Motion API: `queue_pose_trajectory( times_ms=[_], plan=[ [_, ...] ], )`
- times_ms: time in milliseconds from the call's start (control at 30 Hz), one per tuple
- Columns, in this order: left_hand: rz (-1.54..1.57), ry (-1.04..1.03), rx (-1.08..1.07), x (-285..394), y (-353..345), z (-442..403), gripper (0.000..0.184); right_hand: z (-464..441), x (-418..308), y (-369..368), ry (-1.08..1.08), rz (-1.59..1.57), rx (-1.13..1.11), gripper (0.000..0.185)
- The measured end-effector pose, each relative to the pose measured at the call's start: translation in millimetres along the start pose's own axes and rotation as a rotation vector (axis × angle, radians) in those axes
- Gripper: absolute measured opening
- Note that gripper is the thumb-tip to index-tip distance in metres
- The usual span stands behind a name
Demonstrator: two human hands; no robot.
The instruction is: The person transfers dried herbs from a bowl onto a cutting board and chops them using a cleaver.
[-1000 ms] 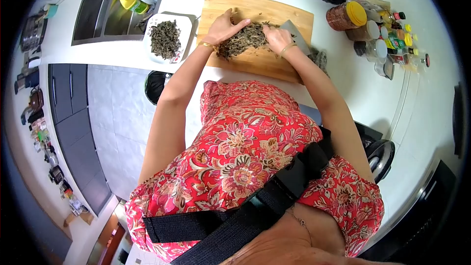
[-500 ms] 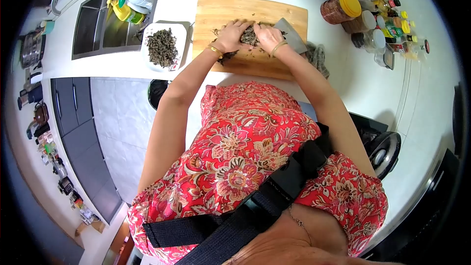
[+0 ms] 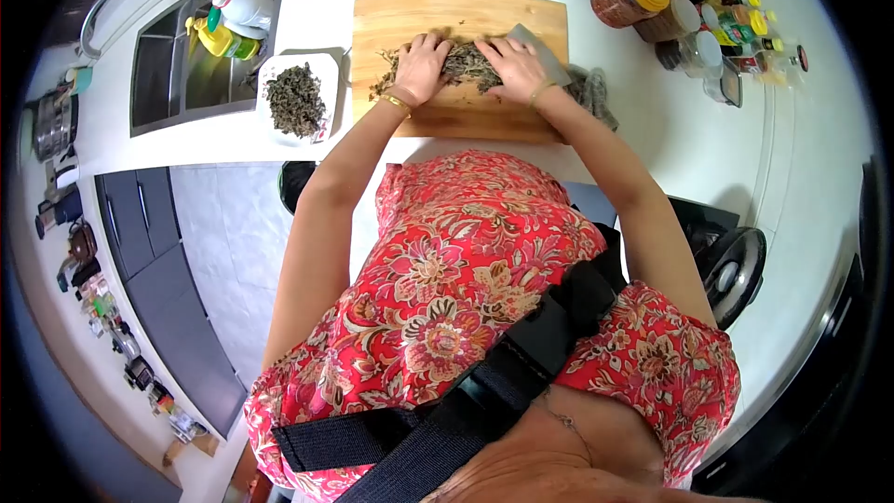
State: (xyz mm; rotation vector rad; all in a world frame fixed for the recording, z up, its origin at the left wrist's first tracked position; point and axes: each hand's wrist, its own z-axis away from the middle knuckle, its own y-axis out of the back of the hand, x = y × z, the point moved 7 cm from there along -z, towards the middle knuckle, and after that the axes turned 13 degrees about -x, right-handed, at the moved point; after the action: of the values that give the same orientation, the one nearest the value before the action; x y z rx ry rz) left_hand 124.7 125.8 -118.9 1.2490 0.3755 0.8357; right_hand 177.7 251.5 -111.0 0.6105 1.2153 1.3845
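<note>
With 12 o'clock pointing away from the person, the plate [image 3: 330, 84] of dark leaves sits at 9 o'clock from the board [image 3: 456, 119]. The left hand [image 3: 421, 70], palm down and unclenched, touches the near end of the pile [image 3: 463, 65], which lies on the board at its 3 o'clock, long axis roughly 9 to 3. The right hand [image 3: 518, 73], fingers spread, touches the other end; the pile is at its 9 o'clock, neither hand clearly nearer. The blade [image 3: 544, 56] lies at its 2 o'clock.
</note>
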Motion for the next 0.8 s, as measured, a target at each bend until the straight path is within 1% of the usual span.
queue_pose_trajectory(
  times_ms=[33, 100, 133, 167, 233, 267, 367, 400, 433, 467, 500, 533, 567, 633, 667, 700, 767, 800],
  plan=[
    [-0.002, -0.01, -0.001, 1, 2, 0, 0.061, -2, 4, -10, -0.01, -0.002, 0.002, 0.076],
    [0.162, -0.151, 0.029, 5, 11, 3, 0.075, -8, 7, -22, 0.061, -0.063, 0.101, 0.068],
    [0.16, -0.138, -0.087, 7, 15, 1, 0.088, -5, 6, -17, 0.09, -0.066, 0.2, 0.062],
    [0.155, -0.143, -0.09, 7, 25, -2, 0.088, -5, 6, -18, 0.085, -0.069, 0.204, 0.062],
    [0.398, -0.105, -0.36, 2, 19, -13, 0.095, -6, 6, -20, 0.099, -0.1, 0.224, 0.061],
    [0.377, -0.109, -0.356, -2, 14, -21, 0.101, -7, 6, -22, 0.096, -0.102, 0.227, 0.061],
    [0.411, -0.098, -0.326, 14, 21, -27, 0.101, -9, 7, -23, 0.11, -0.103, 0.257, 0.06],
    [0.208, -0.107, -0.313, 22, 19, -26, 0.095, -12, 10, -26, 0.068, -0.115, 0.216, 0.06],
    [0.206, -0.113, -0.314, 23, 10, -27, 0.095, -13, 13, -27, 0.025, -0.128, 0.175, 0.06],
    [0.059, -0.106, -0.244, 23, 1, -28, 0.091, -10, 14, -26, 0.018, -0.129, 0.177, 0.06],
    [-0.089, -0.101, -0.172, 23, -5, -29, 0.087, -2, 9, -12, 0.054, -0.098, 0.27, 0.061],
    [-0.066, -0.095, -0.113, 24, -3, -25, 0.076, 8, 4, 0, 0.088, -0.067, 0.363, 0.062],
    [-0.067, -0.103, -0.116, 26, -4, -23, 0.076, 16, 4, 7, 0.08, -0.069, 0.364, 0.062],
    [-0.002, -0.141, -0.091, 32, 6, -18, 0.069, 34, 17, 19, 0.046, -0.306, 0.39, 0.065],
    [0.008, -0.123, -0.142, 33, 8, -17, 0.064, 44, 29, 13, 0.004, -0.361, 0.508, 0.061],
    [0.009, -0.124, -0.141, 33, 8, -17, 0.064, 50, 30, 6, 0.004, -0.36, 0.508, 0.061],
    [-0.013, -0.111, -0.157, 33, 5, -19, 0.065, 59, 54, -33, -0.301, -0.852, 0.297, 0.05],
    [-0.012, -0.112, -0.157, 34, 5, -20, 0.065, 59, 51, -46, -0.303, -0.852, 0.298, 0.05]
  ],
)
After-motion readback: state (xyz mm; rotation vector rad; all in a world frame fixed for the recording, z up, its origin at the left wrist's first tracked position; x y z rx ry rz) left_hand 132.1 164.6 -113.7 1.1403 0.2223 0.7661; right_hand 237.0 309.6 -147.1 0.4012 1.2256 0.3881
